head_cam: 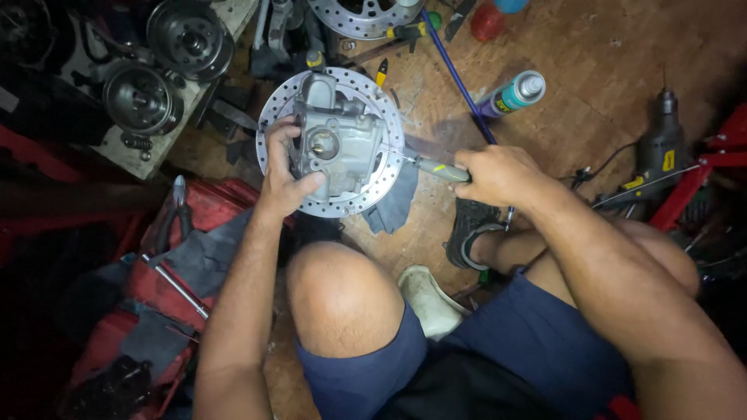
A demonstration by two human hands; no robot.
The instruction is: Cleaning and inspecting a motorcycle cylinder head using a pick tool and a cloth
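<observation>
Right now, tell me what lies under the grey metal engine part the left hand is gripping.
The grey engine part sits on a drilled brake disc, steadied by the left hand. A dark rag pokes out beneath the disc. The disc's centre is covered, so it cannot be seen.

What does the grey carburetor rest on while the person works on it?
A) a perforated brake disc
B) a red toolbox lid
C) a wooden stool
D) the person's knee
A: the carburetor, steadied by the left hand, sits on the round perforated brake disc, while the right hand points a screwdriver at it.
</observation>
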